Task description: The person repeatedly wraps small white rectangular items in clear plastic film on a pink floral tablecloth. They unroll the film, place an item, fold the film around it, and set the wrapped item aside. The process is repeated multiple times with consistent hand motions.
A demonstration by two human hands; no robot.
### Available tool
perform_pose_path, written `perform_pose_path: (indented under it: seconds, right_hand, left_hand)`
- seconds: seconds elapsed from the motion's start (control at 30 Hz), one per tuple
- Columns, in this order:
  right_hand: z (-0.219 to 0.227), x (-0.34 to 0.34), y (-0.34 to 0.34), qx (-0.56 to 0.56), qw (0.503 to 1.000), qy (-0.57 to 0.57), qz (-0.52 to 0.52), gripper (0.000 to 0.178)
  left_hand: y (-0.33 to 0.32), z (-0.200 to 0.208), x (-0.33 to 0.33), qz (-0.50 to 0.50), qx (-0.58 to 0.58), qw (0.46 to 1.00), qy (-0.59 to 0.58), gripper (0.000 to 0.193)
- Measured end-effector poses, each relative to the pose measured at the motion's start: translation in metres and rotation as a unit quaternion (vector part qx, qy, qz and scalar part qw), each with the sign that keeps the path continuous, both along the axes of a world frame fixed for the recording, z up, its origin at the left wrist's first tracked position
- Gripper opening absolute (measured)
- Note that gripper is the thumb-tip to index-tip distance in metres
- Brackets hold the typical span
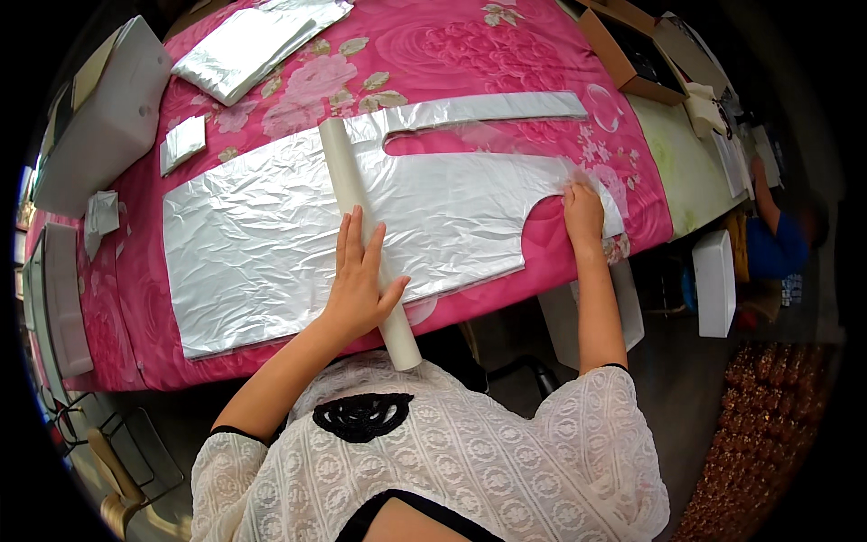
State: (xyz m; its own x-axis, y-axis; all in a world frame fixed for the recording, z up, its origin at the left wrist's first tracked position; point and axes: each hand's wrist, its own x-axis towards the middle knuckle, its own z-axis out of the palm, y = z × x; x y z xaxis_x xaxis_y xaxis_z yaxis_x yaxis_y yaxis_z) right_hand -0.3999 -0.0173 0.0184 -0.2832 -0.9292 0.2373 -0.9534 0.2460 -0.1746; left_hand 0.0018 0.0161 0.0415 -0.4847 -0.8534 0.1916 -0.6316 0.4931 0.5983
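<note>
A thin, silvery-white plastic sheet (pixel 461 208) with curved cut-outs and a long strap-like strip lies spread and creased on the table. Across it runs a long pale tube (pixel 346 167), its near end jutting past the table edge towards me. My left hand (pixel 360 280) rests flat on this tube, fingers stretched out and thumb apart. At the sheet's right end, beside a rounded cut-out, my right hand (pixel 583 212) has its fingers closed on the plastic. The fingertips there are partly hidden.
A pink flowered cloth (pixel 488 54) covers the table. Folded silvery sheets (pixel 253 50) lie at the far left, near a small folded packet (pixel 184 144) and a white box (pixel 108 117). An open cardboard box (pixel 632 54) stands far right. Another person (pixel 778 239) is beyond the right side.
</note>
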Motion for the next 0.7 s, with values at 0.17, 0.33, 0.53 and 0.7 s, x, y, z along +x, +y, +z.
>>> perform_pose_path:
  seconds: [0.17,0.33,0.53,0.7]
  right_hand:
    - [0.016,0.019,0.004,-0.121,0.993,-0.002,0.001,0.014]
    - [0.049,0.104,0.025,-0.116,0.974,-0.191,0.035,0.016]
    - [0.084,0.242,0.069,0.069,0.81,-0.474,0.338,0.018]
    - [0.094,0.259,0.088,-0.009,0.812,-0.406,0.419,0.031]
  left_hand:
    - [-0.001,0.005,-0.006,-0.014,0.004,1.0,-0.008,0.064]
    - [0.002,0.008,-0.004,-0.021,-0.013,0.998,0.054,0.059]
    - [0.003,0.024,0.004,0.061,0.461,0.785,0.409,0.037]
    - [-0.036,0.041,0.119,0.075,0.542,0.798,0.253,0.023]
